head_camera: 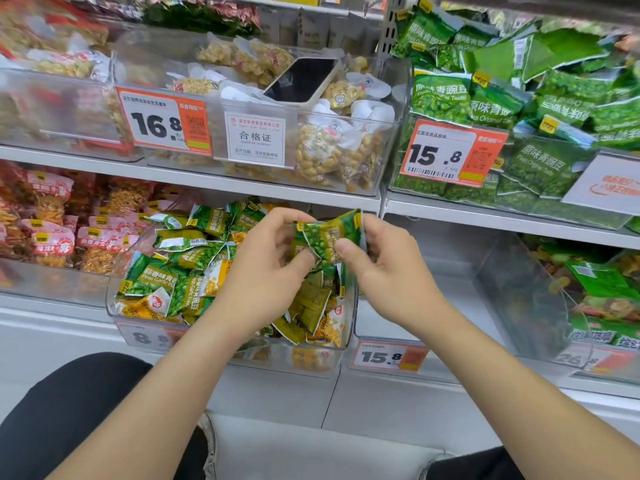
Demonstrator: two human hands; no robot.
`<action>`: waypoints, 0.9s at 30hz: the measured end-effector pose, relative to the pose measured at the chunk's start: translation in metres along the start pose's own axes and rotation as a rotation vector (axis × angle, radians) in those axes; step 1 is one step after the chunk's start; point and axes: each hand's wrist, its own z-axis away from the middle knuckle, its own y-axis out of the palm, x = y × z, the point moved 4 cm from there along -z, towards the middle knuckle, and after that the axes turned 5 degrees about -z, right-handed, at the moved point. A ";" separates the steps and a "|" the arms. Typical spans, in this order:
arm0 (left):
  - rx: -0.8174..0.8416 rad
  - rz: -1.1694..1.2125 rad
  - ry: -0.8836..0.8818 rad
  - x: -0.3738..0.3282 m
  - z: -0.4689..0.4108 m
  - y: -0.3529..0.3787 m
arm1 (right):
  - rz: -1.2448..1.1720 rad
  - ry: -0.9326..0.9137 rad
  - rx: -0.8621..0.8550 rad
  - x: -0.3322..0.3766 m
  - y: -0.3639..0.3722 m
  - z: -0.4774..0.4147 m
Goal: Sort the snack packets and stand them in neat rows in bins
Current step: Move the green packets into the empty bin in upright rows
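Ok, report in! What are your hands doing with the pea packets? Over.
Left hand and right hand both pinching a bunch of green pea packets above the clear bin. Packets inside jumbled, no rows yet. Nothing blocking.

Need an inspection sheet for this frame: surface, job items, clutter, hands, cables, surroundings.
Surface: white store shelving, two tiers of clear bins.
Job's things: garlic pea packets lie jumbled in the lower middle bin, no rows yet; a small bunch of packets is held above it.
Clutter: a phone lies on the peanut packets in the upper middle bin.
Hands: left hand and right hand both pinch the held bunch.
Cables: nothing seen.
Surroundings: green original pea packets heaped upper right; red packets lower left; price tags 16.8 and 15.8.
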 end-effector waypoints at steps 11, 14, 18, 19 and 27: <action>-0.062 0.139 -0.252 0.010 0.007 0.011 | -0.198 0.115 -0.183 -0.012 -0.041 0.021; -0.023 0.172 -0.209 0.003 0.008 0.019 | -0.175 0.080 -0.024 -0.009 -0.033 0.026; 0.114 0.232 -0.104 -0.012 0.008 0.029 | -0.050 0.014 0.029 -0.014 -0.032 0.024; 0.145 0.240 -0.075 -0.015 0.008 0.031 | -0.060 0.015 0.005 -0.015 -0.034 0.024; 0.239 0.073 0.053 -0.007 0.012 0.044 | -0.041 0.016 0.055 -0.020 -0.044 0.027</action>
